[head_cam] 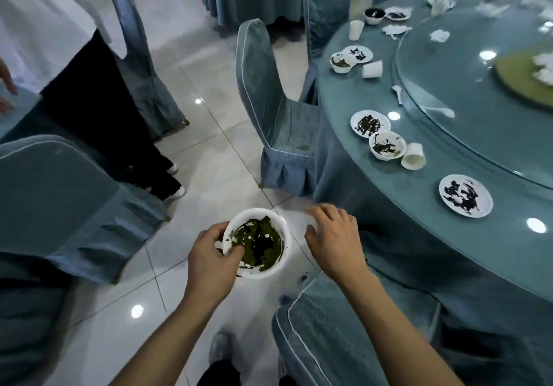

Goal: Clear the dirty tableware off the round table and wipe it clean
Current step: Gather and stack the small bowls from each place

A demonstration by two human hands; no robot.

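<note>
Left hand (209, 255) grips round bowl (257, 243).

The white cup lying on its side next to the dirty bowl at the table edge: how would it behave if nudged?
The cup lies on its side on the glossy table, so it would probably roll, likely in a curve since it looks tapered. It looks thin and empty, so probably light and easily knocked. It touches the bowl, which may block it.
</note>
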